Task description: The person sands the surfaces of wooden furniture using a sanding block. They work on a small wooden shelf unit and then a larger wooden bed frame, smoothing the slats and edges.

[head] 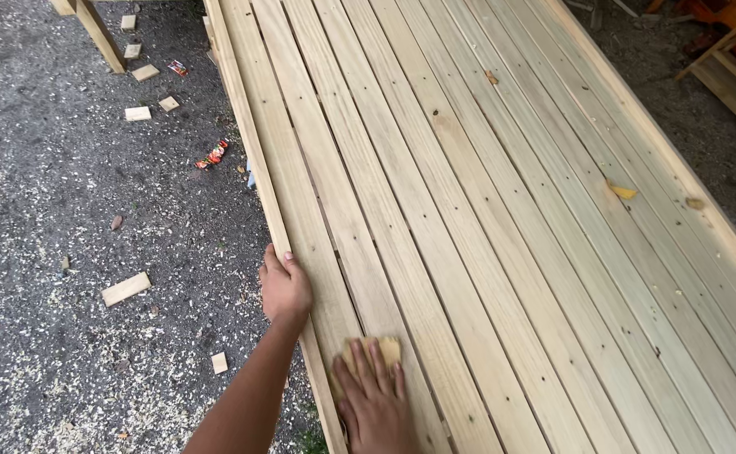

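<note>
A person's right hand [374, 388], fingers spread flat, presses a tan sheet of sandpaper [382, 349] onto the near end of a long slatted wooden panel [485, 210]. The left hand [284, 288] curls over the panel's left edge, gripping it. Wood offcuts [125, 288] and sawdust [65, 395] litter the gravel ground [48, 185] alongside.

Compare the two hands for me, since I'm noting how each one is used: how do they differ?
The left hand curls over the outer edge of the slatted wooden panel, while the right hand lies flat on top of it. The left hand holds no tool; the right hand presses a tan sanding pad under spread fingers. The left hand sits farther from the camera than the right. Both are bare and touch the same panel.
</note>
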### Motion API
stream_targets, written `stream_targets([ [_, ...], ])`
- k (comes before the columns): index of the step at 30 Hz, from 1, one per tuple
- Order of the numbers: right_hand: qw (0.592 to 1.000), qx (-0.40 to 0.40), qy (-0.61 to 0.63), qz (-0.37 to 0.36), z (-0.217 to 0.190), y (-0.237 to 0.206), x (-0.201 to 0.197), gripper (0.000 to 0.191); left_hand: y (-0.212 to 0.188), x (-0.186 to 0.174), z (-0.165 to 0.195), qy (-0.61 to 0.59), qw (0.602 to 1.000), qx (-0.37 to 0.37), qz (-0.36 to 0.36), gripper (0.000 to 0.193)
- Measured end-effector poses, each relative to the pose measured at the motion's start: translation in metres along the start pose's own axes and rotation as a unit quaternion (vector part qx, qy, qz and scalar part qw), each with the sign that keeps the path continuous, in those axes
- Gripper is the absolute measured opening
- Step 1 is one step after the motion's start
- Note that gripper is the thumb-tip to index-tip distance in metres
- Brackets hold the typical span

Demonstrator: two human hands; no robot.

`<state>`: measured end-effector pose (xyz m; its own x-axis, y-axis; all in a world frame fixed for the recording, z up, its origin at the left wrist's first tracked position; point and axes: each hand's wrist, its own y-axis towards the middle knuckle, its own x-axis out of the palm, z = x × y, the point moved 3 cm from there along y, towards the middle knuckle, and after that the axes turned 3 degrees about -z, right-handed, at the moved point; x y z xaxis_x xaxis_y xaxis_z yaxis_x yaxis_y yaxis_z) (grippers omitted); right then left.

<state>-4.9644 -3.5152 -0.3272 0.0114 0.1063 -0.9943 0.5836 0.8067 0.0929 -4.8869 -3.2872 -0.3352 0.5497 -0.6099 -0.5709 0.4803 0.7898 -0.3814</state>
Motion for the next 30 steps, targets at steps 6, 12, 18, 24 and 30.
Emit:
stream_targets([
  [6, 0.991, 0.05, 0.059, -0.106, 0.014, 0.069, 0.01, 0.061, -0.001, 0.002, -0.004, 0.001, 1.0, 0.006, 0.009, 0.059],
  [12, 0.985, 0.081, 0.089, -0.124, 0.043, 0.297, 0.028, 0.058, -0.004, -0.003, -0.002, 0.01, 1.0, -0.002, 0.005, 0.058],
  [18, 0.988, 0.081, 0.081, -0.104, 0.047, 0.347, 0.031, 0.06, -0.007, -0.005, 0.001, 0.015, 1.0, -0.021, -0.005, 0.057],
  [24, 0.982, 0.045, 0.136, -0.124, 0.028, 0.152, 0.01, 0.065, -0.001, -0.002, 0.001, 0.0, 1.0, 0.014, 0.019, 0.056],
  [30, 0.999, 0.032, -0.015, -0.011, -0.012, -0.023, -0.007, 0.063, -0.005, -0.005, 0.004, 0.027, 1.0, -0.011, 0.0, 0.056],
])
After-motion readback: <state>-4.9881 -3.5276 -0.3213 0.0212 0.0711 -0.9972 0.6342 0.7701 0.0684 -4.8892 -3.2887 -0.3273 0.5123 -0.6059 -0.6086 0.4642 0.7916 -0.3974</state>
